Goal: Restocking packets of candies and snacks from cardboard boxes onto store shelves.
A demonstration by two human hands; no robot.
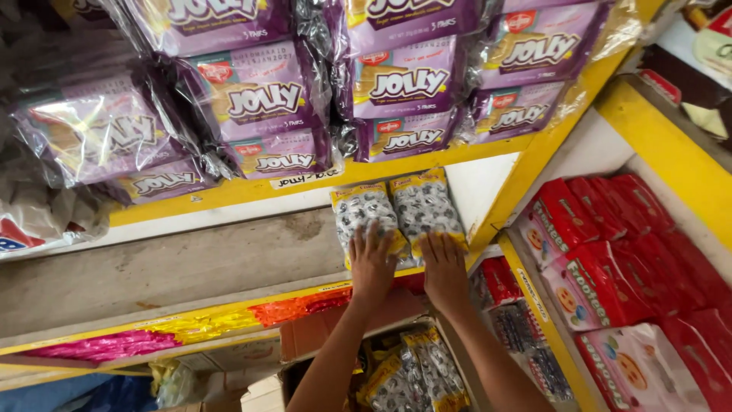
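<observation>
Single head view, tilted, close above yellow shelves (229,191)

Yellow packs (396,214) speckled black-and-white on grey shelf (175,267), yellow front edge; purple packs (267,99) above; red packs (602,252) at right.

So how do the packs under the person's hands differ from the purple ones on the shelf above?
The yellow packs are yellow-edged with a black-and-white pattern; the purple packs are purple with a biscuit picture. The yellow packs lie flat, only two side by side; the purple packs are piled in stacks. The left hand and right hand press the yellow packs; nothing touches the purple packs. Both are shiny plastic-wrapped.
</observation>
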